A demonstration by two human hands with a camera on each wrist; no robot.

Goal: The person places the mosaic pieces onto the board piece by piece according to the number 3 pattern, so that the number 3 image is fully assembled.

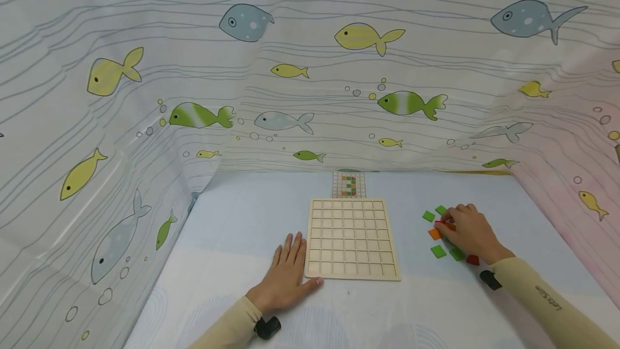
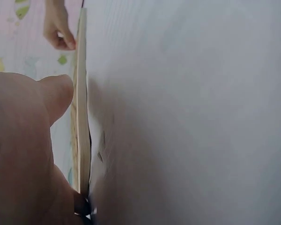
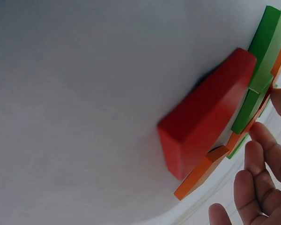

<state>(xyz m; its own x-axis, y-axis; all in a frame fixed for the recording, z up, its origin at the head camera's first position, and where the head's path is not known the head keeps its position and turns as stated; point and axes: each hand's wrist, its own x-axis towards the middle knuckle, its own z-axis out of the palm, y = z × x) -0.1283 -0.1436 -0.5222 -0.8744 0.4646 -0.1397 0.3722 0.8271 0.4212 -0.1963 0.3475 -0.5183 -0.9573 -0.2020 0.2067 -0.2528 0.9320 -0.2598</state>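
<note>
My left hand (image 1: 284, 278) lies flat with spread fingers along the left side of a wooden grid board (image 1: 351, 238), its thumb at the near left corner. In the left wrist view the thumb (image 2: 58, 96) shows beside the board's edge (image 2: 83, 117). Right of the board, my right hand (image 1: 471, 232) reaches down over a loose group of square tiles. Its thumb and forefinger pinch a red tile (image 1: 439, 222). Around it are green tiles (image 1: 438, 252), an orange tile (image 1: 434, 234) and a dark red tile (image 1: 473, 259). The right wrist view shows a red tile (image 3: 208, 117) close up.
Behind the board lies a small pattern card (image 1: 349, 185) with coloured squares on a grid. A fish-print curtain (image 1: 310, 90) encloses the back and sides of the pale table (image 1: 232, 220). Each wrist wears a black device (image 1: 268, 328).
</note>
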